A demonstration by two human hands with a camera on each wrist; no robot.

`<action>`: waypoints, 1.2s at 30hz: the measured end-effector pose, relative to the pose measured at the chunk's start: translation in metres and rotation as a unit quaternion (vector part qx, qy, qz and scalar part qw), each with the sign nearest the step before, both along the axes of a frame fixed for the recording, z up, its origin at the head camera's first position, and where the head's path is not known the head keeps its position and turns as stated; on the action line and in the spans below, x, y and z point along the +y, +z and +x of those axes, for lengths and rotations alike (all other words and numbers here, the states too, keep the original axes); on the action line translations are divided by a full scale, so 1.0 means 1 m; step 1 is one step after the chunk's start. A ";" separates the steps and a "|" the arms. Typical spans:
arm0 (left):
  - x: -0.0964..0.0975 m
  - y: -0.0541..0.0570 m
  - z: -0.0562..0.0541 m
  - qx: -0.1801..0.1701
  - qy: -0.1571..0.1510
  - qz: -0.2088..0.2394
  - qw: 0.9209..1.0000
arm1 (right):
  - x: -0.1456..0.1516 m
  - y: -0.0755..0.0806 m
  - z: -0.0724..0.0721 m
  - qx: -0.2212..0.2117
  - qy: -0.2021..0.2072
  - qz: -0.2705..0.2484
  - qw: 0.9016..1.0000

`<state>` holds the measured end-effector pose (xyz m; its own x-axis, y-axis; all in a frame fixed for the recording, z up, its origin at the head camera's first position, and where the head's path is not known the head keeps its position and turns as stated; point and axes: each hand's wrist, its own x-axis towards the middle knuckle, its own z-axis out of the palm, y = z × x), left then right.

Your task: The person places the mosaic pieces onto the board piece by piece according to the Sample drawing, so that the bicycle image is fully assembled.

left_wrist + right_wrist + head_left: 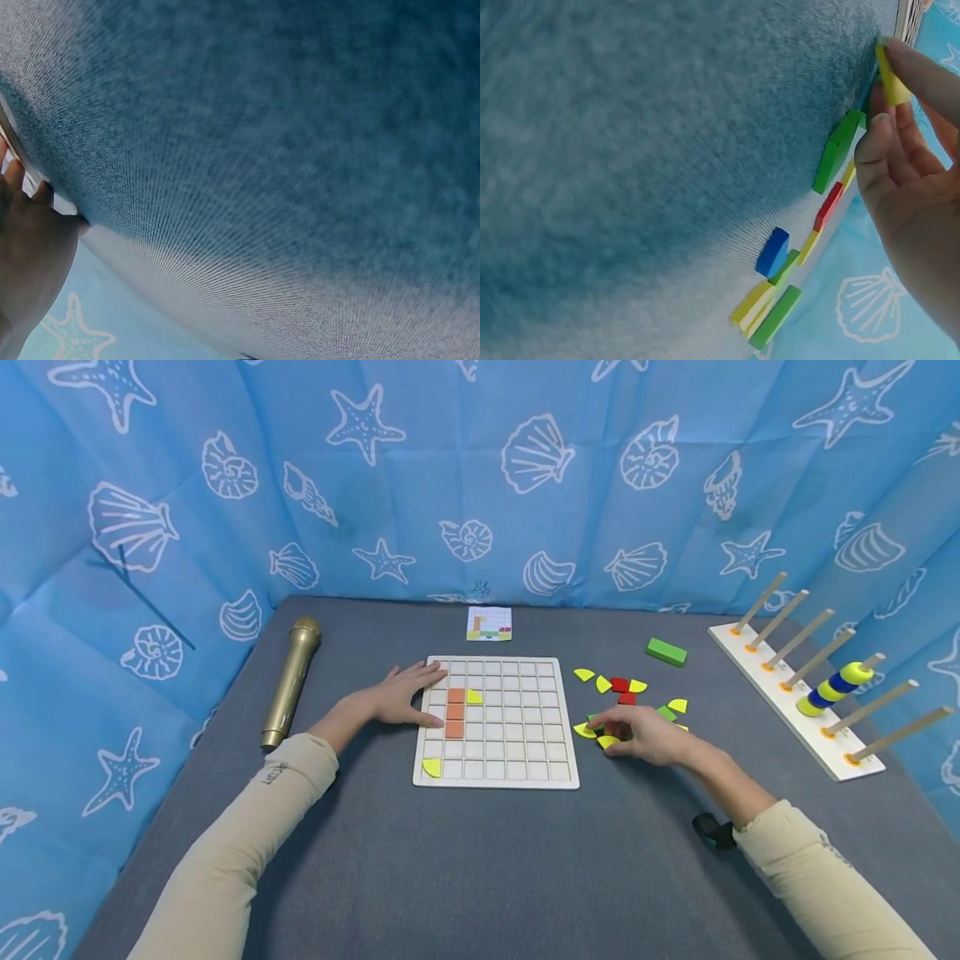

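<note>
My left hand (397, 696) rests with spread fingers on the left edge of a white gridded board (525, 735). Stacked in one column of that board are orange squares (454, 712); a yellow quarter-circle (474, 697) lies right of the top one, and another yellow quarter-circle (431, 767) sits in the bottom left cell. Beyond the board's right edge, my right hand (648, 735) pinches a yellow quarter-circle piece (889, 79) between thumb and fingers. Around it lie red squares (619, 684), green pieces (666, 713) and more yellow quarter-circles (603, 683). A blue piece (772, 251) appears in the right wrist view.
Behind the board lies a small pattern card (489, 623). A gold microphone (292, 681) is at the left. On the right are a green block (666, 652) and a white peg rack (795, 702) with yellow and blue beads on one peg. A blue curtain (427, 477) surrounds the table.
</note>
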<state>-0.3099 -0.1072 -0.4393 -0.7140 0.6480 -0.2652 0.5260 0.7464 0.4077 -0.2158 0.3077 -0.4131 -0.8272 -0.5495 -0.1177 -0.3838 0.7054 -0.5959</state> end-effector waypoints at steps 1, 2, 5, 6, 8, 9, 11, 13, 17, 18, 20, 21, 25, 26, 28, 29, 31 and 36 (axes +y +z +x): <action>0.000 0.000 0.000 0.000 0.000 -0.001 1.000 | 0.000 0.000 0.000 -0.003 -0.004 -0.002 1.000; 0.000 0.000 0.000 0.000 0.000 0.000 1.000 | 0.000 0.000 0.000 -0.006 -0.008 -0.009 1.000; 0.000 0.000 0.000 0.000 -0.001 0.000 1.000 | -0.002 -0.001 0.000 -0.010 -0.019 -0.038 0.999; 0.000 0.000 0.000 0.000 -0.002 0.003 1.000 | -0.003 -0.001 -0.001 -0.012 -0.021 -0.051 0.998; 0.000 0.001 0.001 -0.001 -0.002 0.005 1.000 | -0.007 0.000 -0.002 -0.019 -0.023 -0.078 0.996; 0.000 0.001 0.001 0.000 -0.002 0.005 1.000 | -0.010 0.000 -0.002 -0.024 -0.024 -0.090 0.995; -0.001 0.002 0.002 0.001 -0.003 0.008 1.000 | -0.016 0.000 -0.004 -0.039 -0.025 -0.112 0.993; -0.001 0.002 0.002 0.002 -0.002 0.006 1.000 | -0.024 0.002 -0.006 -0.056 -0.026 -0.130 0.990; -0.001 0.003 0.003 0.005 -0.005 0.009 1.000 | -0.043 0.003 -0.009 -0.108 -0.037 -0.171 0.979; -0.001 0.002 0.002 0.005 -0.006 0.008 1.000 | -0.048 0.003 -0.010 -0.120 -0.041 -0.180 0.975; 0.000 0.002 0.002 0.007 -0.007 0.008 1.000 | -0.057 0.001 -0.012 -0.140 -0.048 -0.194 0.970; 0.000 0.002 0.002 0.007 -0.007 0.008 1.000 | -0.062 -0.001 -0.013 -0.147 -0.049 -0.198 0.968; -0.001 -0.001 0.003 0.007 -0.005 0.007 1.000 | -0.083 -0.007 -0.016 -0.153 -0.036 -0.188 0.969; -0.001 -0.001 0.003 0.007 -0.004 0.006 1.000 | -0.089 -0.008 -0.017 -0.155 -0.029 -0.188 0.969; -0.001 -0.002 0.003 0.010 -0.004 0.007 1.000 | -0.099 -0.008 -0.018 -0.158 -0.015 -0.187 0.969; -0.001 -0.002 0.003 0.010 -0.004 0.007 1.000 | -0.104 -0.008 -0.019 -0.159 -0.010 -0.185 0.970; -0.001 -0.001 0.003 0.012 -0.004 0.008 1.000 | -0.115 -0.007 -0.021 -0.164 -0.003 -0.181 0.970; 0.000 -0.001 0.002 0.011 0.000 0.004 1.000 | -0.140 -0.005 -0.026 -0.165 0.013 -0.157 0.974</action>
